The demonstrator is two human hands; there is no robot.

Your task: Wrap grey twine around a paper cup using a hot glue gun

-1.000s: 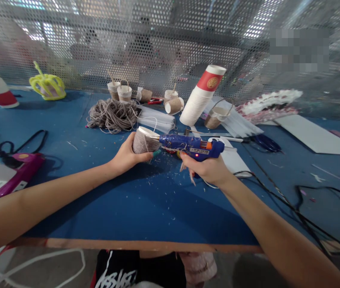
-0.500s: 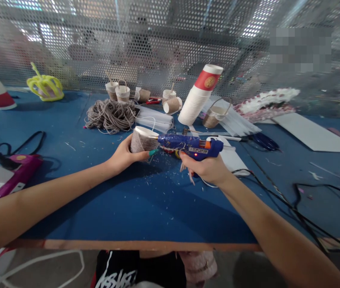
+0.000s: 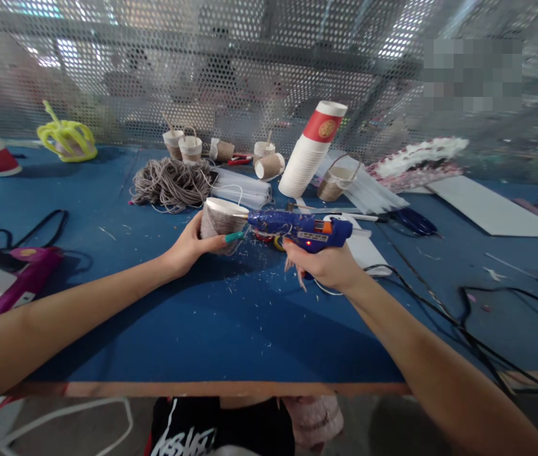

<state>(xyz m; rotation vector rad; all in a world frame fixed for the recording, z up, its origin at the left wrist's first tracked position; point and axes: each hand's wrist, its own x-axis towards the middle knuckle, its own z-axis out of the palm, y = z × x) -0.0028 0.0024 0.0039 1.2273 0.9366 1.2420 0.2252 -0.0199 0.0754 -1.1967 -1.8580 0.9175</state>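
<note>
While your right hand (image 3: 326,266) keeps the blue hot-glue gun (image 3: 278,223) nearly level, your left hand (image 3: 189,249) shifts the cord-wrapped paper cup (image 3: 219,223) slightly; turned or tilted, cannot tell which. Against the views of a second ago, the white rim shows as a wider oval, more grey wrapping is exposed, and the teal nail of your left thumb (image 3: 212,243) is more fully visible. The nozzle (image 3: 241,216) stays by the rim's right side; contact unclear, no glue bead discernible. Judgement: a slightly different stretch of wall likely faces the nozzle, with the gun as the steady point.

Grip: left thumb pressed along the near wall, other fingers mostly hidden behind, the cup pinched between. Right fingers wrap the gun's handle; trigger pressure cannot be told. Red indicator lit.

Position: the cup is over the middle of the blue table (image 3: 259,342), well back from its front edge; base contact uncertain. The grey cord hank (image 3: 171,183) lies towards the back edge, left of the cup; a leaning paper-cup stack (image 3: 304,158) stands to the right.
</note>
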